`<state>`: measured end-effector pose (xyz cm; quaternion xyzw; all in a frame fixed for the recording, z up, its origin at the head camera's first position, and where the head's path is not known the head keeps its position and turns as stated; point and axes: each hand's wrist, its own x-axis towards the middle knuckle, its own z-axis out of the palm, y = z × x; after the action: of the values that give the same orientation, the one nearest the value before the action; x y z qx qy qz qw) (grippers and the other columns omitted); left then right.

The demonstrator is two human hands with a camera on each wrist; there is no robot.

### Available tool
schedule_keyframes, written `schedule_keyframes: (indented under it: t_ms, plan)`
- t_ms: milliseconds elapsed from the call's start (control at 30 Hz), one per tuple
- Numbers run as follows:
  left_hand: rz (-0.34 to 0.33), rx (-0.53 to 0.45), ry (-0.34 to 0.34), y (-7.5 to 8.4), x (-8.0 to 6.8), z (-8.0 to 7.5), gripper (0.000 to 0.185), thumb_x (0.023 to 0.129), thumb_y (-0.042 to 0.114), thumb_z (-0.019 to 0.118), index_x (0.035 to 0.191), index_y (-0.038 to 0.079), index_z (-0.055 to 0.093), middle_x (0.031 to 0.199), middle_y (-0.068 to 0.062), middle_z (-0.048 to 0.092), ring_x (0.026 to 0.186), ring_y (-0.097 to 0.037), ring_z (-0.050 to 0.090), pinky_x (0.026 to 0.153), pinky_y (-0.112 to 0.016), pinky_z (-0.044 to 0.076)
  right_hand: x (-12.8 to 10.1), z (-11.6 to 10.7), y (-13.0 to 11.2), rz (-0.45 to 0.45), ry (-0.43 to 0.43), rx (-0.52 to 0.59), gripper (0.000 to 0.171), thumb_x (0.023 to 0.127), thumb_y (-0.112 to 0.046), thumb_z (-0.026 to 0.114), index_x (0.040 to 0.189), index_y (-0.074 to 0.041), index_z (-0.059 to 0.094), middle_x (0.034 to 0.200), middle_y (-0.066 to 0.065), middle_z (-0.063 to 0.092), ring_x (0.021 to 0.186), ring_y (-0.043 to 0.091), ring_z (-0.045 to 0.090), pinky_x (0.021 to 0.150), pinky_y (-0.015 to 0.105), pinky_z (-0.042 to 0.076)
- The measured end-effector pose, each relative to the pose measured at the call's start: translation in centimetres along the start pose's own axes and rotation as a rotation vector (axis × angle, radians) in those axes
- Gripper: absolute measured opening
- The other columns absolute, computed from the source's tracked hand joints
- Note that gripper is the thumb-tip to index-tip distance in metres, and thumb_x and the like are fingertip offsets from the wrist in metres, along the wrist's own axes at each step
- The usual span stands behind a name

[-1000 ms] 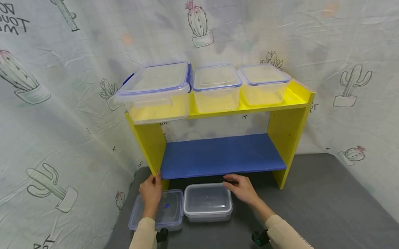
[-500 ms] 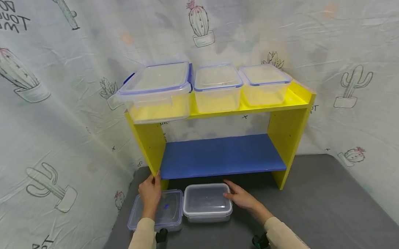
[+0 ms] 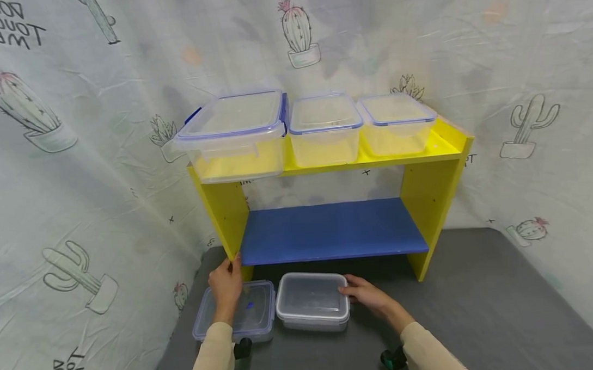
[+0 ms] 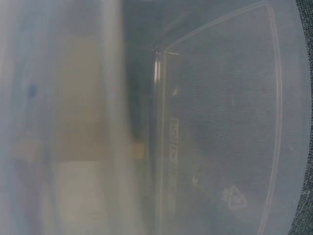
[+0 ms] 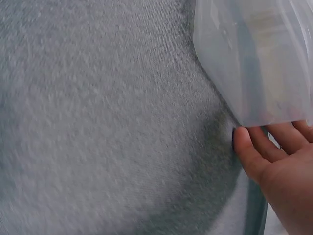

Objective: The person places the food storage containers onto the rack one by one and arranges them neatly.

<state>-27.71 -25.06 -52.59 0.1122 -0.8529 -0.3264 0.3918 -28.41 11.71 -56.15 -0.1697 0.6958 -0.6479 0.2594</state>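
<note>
In the head view my left hand grips the lower front edge of the left side panel of a yellow-and-blue shelf. Under that wrist lies a flat clear food container with a blue-rimmed lid, its see-through plastic filling the left wrist view. Beside it sits a food container with a white-rimmed lid, turned slightly askew on the table. My right hand holds this container by its right end, thumb over the lid's rim. In the right wrist view, fingers press against the container's end wall.
Three clear boxes with blue-edged lids stand along the yellow top board: a large box at left, a smaller box in the middle and another box at right. Dark grey cloth covers the table. A cactus-print curtain hangs behind.
My right hand has come down from above the white-rimmed container's right corner to hold its end. That container has turned a little clockwise, its right end nearer me. My left hand has stayed on the shelf.
</note>
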Motion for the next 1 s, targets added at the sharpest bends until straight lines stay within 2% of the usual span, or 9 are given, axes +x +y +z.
schedule_keyframes:
  t_ms: [133,233,333,433,533,700,833,1000]
  plan:
    - [-0.008,0.009,-0.015,0.1,0.1,0.0,0.035,0.094,0.03,0.063,0.067,0.009,0.062,0.054,-0.006,0.055,0.047,-0.016,0.039,0.05,-0.03,0.03,0.0,0.1,0.3,-0.017,0.052,0.011,0.047,0.096,-0.019,0.057,0.126,0.013,0.042,0.107,0.006,0.062,0.092,0.009,0.061,0.083,0.029,0.049]
    - [0.0,0.009,-0.017,0.2,0.0,0.0,0.036,0.094,0.029,0.063,0.064,0.009,0.059,0.053,-0.005,0.053,0.047,-0.016,0.038,0.05,-0.03,0.03,-0.1,0.3,0.5,-0.031,0.092,0.051,0.032,0.094,-0.013,0.058,0.114,0.009,0.046,0.096,0.0,0.059,0.086,0.008,0.059,0.078,0.026,0.048]
    - [0.012,0.002,-0.006,0.2,0.0,-0.1,0.037,0.094,0.028,0.063,0.063,0.009,0.058,0.051,-0.005,0.05,0.046,-0.016,0.036,0.049,-0.03,0.028,-0.4,0.4,0.5,-0.046,0.106,0.113,0.021,0.092,-0.007,0.058,0.105,0.002,0.047,0.094,-0.001,0.057,0.084,0.007,0.06,0.075,0.025,0.051]
    - [0.015,0.004,0.0,0.2,0.0,-0.1,0.036,0.094,0.028,0.063,0.063,0.009,0.058,0.051,-0.004,0.049,0.046,-0.015,0.036,0.049,-0.03,0.028,-0.8,0.4,0.3,-0.037,0.108,0.152,0.018,0.089,-0.006,0.059,0.102,-0.002,0.046,0.096,0.0,0.054,0.084,0.009,0.06,0.072,0.028,0.054]
    - [0.006,0.011,-0.003,0.1,0.0,-0.1,0.036,0.095,0.029,0.062,0.065,0.009,0.059,0.052,-0.004,0.049,0.047,-0.015,0.036,0.049,-0.03,0.028,-1.2,0.3,0.1,-0.012,0.075,0.139,0.024,0.088,-0.008,0.057,0.108,-0.001,0.045,0.099,0.001,0.051,0.085,0.012,0.059,0.072,0.032,0.053]
    - [-0.003,0.001,-0.012,0.1,-0.1,-0.1,0.038,0.095,0.03,0.062,0.064,0.01,0.057,0.052,-0.003,0.048,0.047,-0.015,0.036,0.049,-0.03,0.027,-1.6,0.1,0.0,0.025,-0.028,0.14,0.055,0.088,-0.013,0.05,0.138,0.004,0.034,0.107,0.002,0.054,0.089,0.015,0.059,0.075,0.036,0.049]
    - [0.009,-0.002,-0.004,0.1,-0.1,0.0,0.038,0.095,0.03,0.062,0.063,0.01,0.055,0.051,-0.003,0.046,0.047,-0.017,0.036,0.049,-0.03,0.027,-1.9,-0.1,0.0,0.064,-0.094,0.187,0.066,0.091,-0.016,0.048,0.151,-0.006,0.023,0.113,0.005,0.057,0.092,0.017,0.062,0.075,0.036,0.052]
    - [0.017,0.007,0.016,0.1,-0.1,0.0,0.038,0.093,0.028,0.064,0.061,0.009,0.055,0.051,-0.005,0.047,0.048,-0.021,0.038,0.05,-0.033,0.028,-2.2,-0.2,0.2,0.09,-0.173,0.214,0.069,0.093,-0.017,0.048,0.155,-0.014,0.017,0.121,0.012,0.054,0.09,0.021,0.064,0.068,0.038,0.056]
